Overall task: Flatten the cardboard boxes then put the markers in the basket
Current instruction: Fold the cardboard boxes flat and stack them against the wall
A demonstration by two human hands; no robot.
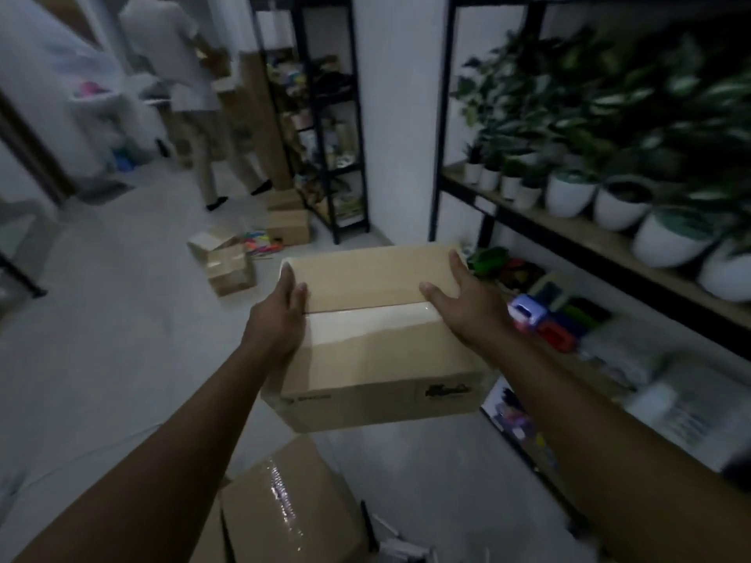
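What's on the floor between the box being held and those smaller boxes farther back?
Bare grey floor separates the held box from the small boxes, in the head view.

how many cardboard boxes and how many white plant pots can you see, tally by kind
Cardboard boxes: 5, namely the held box between the left hand and right hand, the taped box at the bottom, the two opened boxes on the floor, and one box by the black rack.
White plant pots: 9 on the shelf, the far ones blurred.
Total: 14
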